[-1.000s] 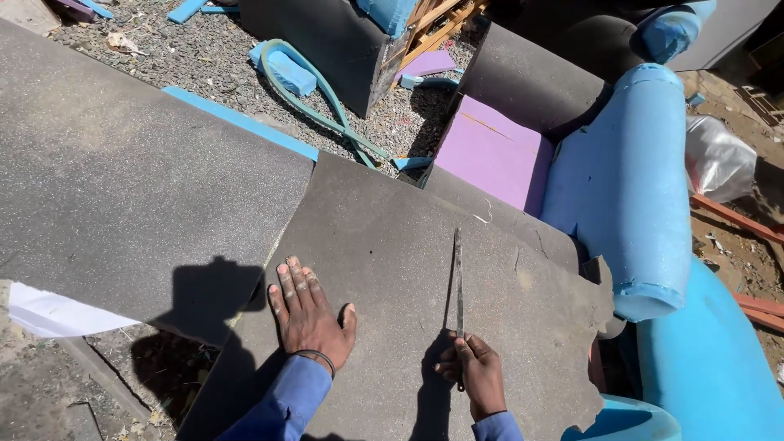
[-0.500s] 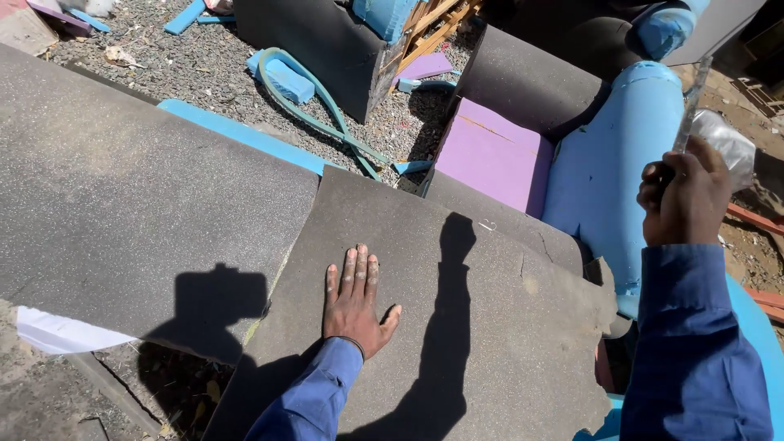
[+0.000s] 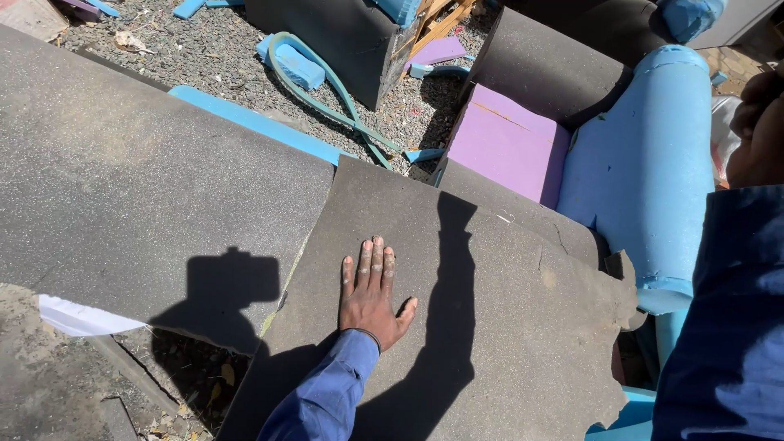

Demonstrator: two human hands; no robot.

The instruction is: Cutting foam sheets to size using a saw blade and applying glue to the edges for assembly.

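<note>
The left hand [image 3: 371, 298] pressed flat, fingers spread narrowly, on the near grey foam slab [image 3: 490, 327]. The right hand [image 3: 755, 122] had lifted far right, blade gone from view; its grip couldn't be told.

The left hand [image 3: 371, 298] lies flat on the near foam slab [image 3: 490, 327], fingers pointing away. A second, larger slab [image 3: 147, 180] sits to the left, its edge tucked just beside this one. Behind them is gravel [image 3: 220, 61] with a looped strip [image 3: 327, 90] on it. To the right stands a rolled sheet [image 3: 645, 171], a flat block [image 3: 506, 147] beside it. The right hand [image 3: 755, 122] is raised at the far right.
</note>
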